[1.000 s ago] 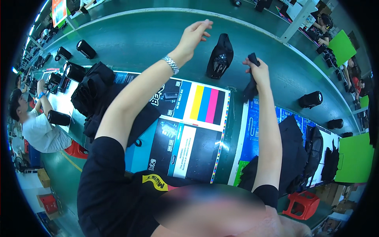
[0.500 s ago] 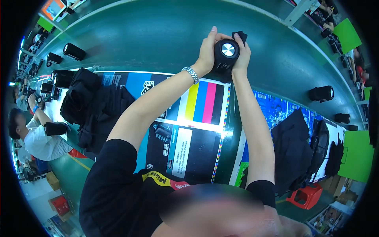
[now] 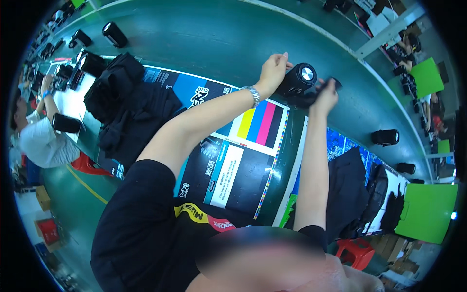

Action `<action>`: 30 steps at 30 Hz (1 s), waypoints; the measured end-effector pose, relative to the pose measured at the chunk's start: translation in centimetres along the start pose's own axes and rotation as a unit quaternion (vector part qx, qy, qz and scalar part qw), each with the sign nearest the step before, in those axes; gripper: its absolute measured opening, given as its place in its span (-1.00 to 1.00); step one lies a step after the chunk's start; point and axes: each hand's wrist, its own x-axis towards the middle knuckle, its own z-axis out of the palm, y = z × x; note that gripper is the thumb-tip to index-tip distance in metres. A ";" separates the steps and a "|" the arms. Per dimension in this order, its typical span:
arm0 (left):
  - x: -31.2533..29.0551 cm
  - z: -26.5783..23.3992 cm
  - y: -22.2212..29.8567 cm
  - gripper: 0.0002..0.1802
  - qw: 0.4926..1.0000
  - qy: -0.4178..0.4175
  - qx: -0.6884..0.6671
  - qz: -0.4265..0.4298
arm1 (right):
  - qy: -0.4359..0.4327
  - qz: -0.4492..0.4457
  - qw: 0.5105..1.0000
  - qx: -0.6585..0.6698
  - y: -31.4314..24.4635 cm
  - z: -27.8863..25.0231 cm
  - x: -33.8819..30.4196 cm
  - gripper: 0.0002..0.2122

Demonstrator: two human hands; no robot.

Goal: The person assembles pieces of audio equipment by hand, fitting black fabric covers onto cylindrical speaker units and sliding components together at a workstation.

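A black cylindrical speaker (image 3: 293, 82) with a shiny silver disc on its end is tilted above the far side of the green bench. My left hand (image 3: 272, 75) holds its left side, thumb pointing up and fingertips partly behind it. To the right, my right hand (image 3: 326, 100) pinches a dark strap-like piece (image 3: 334, 83), blurred by motion. Dark material stretches below the speaker toward that hand; whether it is joined to the speaker I cannot tell.
Printed sheets (image 3: 233, 160) cover the near bench. Black cloth bags (image 3: 131, 112) are piled left, and more black cloth (image 3: 348, 180) lies right. Other speakers (image 3: 114, 35) stand along the bench, one speaker (image 3: 385, 137) at right. A co-worker (image 3: 44, 131) sits far left.
The view has shifted. My right hand has moved away from the speaker's side, drawing the dark piece to the right; my left hand stays at the speaker.
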 end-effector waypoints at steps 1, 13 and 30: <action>-0.7 -1.0 1.2 -0.51 0.999 -0.003 0.017 0.030 | -0.015 0.028 0.992 0.124 -1.2 -1.6 -0.4 -0.71; -14.5 -9.1 8.0 -0.46 0.971 -0.080 0.191 0.120 | -0.194 0.098 0.971 0.104 -5.3 1.9 -18.8 -0.74; -19.2 -18.1 12.2 -0.79 0.823 0.049 0.356 0.440 | -0.523 0.196 0.819 0.131 -5.5 4.1 -26.8 -0.87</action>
